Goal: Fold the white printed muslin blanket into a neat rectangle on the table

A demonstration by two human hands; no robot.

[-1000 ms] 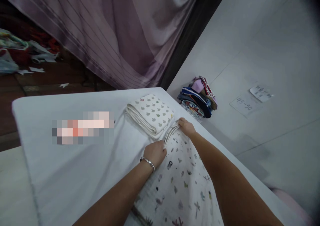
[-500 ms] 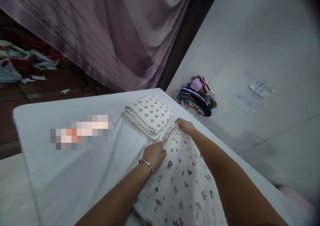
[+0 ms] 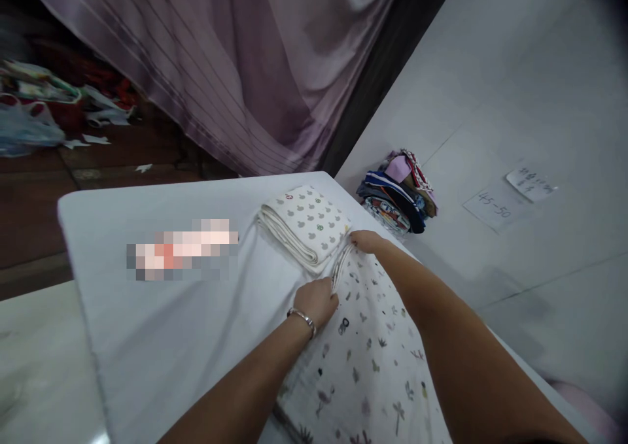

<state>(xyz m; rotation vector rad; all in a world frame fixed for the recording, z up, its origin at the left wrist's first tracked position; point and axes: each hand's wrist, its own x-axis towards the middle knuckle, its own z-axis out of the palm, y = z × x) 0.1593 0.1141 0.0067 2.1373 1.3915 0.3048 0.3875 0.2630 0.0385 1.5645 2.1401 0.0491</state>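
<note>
A white cloth (image 3: 363,352) printed with small plants and flamingos lies across the near part of the white-covered table (image 3: 161,339). My left hand (image 3: 316,301), with a silver bracelet on its wrist, is closed on the left part of the cloth's gathered far edge. Farther right, my right hand (image 3: 369,241) grips the same edge. Folds bunch up between the two hands. Just beyond them rests a folded white cloth (image 3: 309,225) with grey motifs, its layers showing along the near left side.
A blurred-out patch (image 3: 184,248) covers something on the table's left. A stack of folded clothes (image 3: 397,192) stands beyond the right edge, by a pale surface bearing paper notes (image 3: 488,208). A purple curtain (image 3: 220,71) hangs behind; plastic bags (image 3: 32,127) lie at far left.
The whole view has shifted, so the table and things on it appear farther right. Both hands keep their hold on the printed cloth's edge, which looks little changed.
</note>
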